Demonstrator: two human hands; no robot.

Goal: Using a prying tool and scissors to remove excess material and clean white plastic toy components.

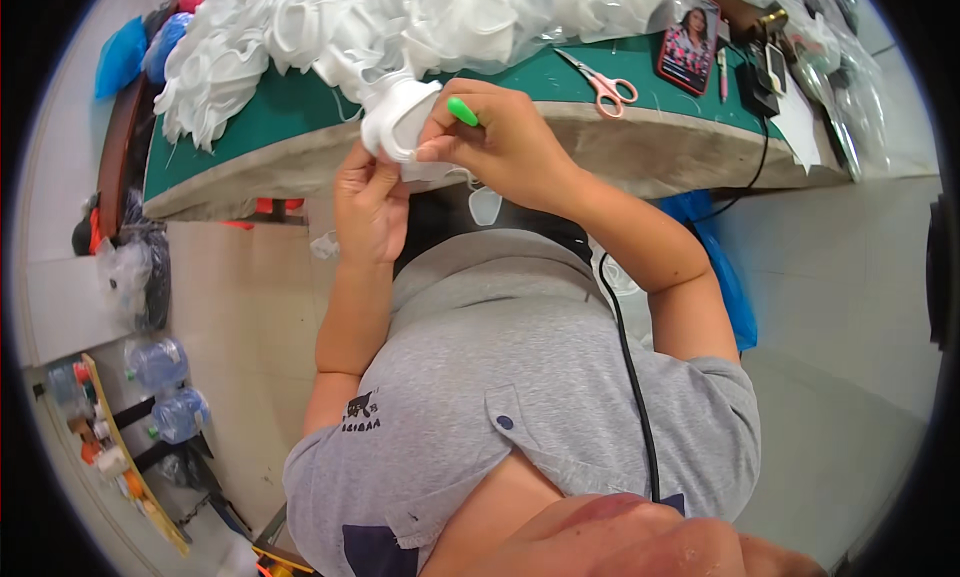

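Note:
My left hand [372,205] pinches the lower edge of a white moulded piece [395,112] with a rounded rim and an opening, held just off the table's near edge. My right hand [505,142] is closed round a slim tool with a green handle [462,111]. The handle's end sticks up above the fingers; its working tip is hidden, so its kind cannot be told. The right fingertips touch the right side of the white piece. Beyond both hands lies a large heap of similar white pieces [340,22], partly in clear plastic.
Pink-handled scissors [608,89] lie on the green tabletop [540,85], right of the heap. Farther right are a phone [690,49], a pen [722,77] and a black adapter [757,89] with a cable. Water bottles [180,414] stand at the lower left.

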